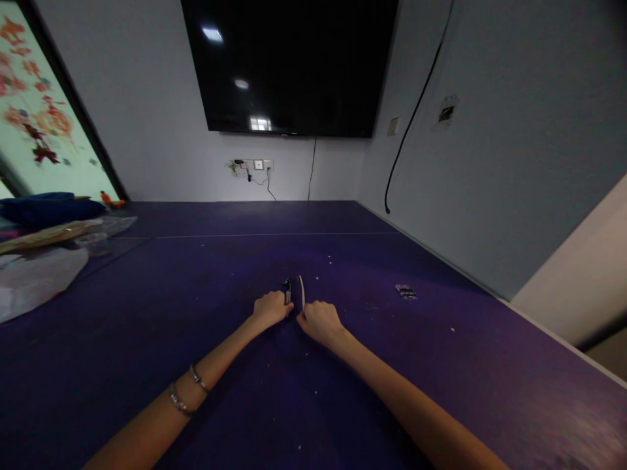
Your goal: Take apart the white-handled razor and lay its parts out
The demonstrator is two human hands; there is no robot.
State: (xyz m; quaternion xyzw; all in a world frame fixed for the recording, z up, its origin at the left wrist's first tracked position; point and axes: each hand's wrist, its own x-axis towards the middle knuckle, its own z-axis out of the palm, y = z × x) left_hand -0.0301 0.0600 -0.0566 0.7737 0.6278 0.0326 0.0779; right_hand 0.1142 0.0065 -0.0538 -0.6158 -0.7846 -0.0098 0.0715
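Over the dark purple surface, my left hand (269,309) is closed around a small black-and-silver object (287,290); its upper end sticks up past the fingers, and its kind is too small to tell. Close beside it, a narrow gap away, my right hand (321,320) pinches a thin pale strip (302,290) that stands upright and curves slightly. The fingers hide the lower ends of both objects. The strip and the dark object are side by side, apart from each other.
A small clear packet with dark contents (406,292) lies to the right on the purple surface (235,405). Plastic bags (42,281) and dark blue cloth (53,209) are piled at the left. A black cable (416,108) hangs down the right wall. Small white specks dot the surface.
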